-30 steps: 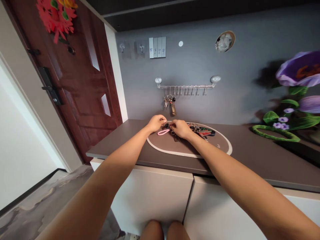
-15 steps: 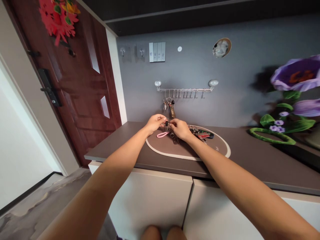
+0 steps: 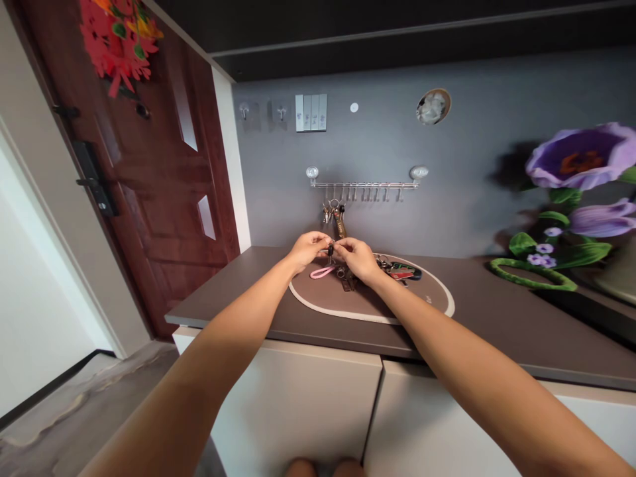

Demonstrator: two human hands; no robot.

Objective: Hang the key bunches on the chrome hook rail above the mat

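Observation:
My left hand (image 3: pixel 309 252) and my right hand (image 3: pixel 358 257) meet just above an oval brown mat (image 3: pixel 322 298) with a pale rim. Pinched between their fingertips is a small key ring with a black-headed key (image 3: pixel 330 250) hanging from it. A pink loop strap (image 3: pixel 322 272) lies below my left fingers. Beside and partly behind my right hand, a pile of keys and tags (image 3: pixel 400 272) rests on the mat. Keys with a brown strap (image 3: pixel 340 227) hang from the hook rail (image 3: pixel 365 185) behind my hands.
A dark countertop (image 3: pixel 218 281) spans the scene above white cabinet doors (image 3: pixel 298 397). Purple fabric flowers (image 3: pixel 581 162) stand at the right, with a green loop (image 3: pixel 531 281) at their base. Switches (image 3: pixel 311 112) sit on the grey wall. A reddish door (image 3: pixel 189 199) is at the left.
The view has shifted slightly, so the wall and rail sit a little lower. Both hands stay together at the key ring, with small finger movements only.

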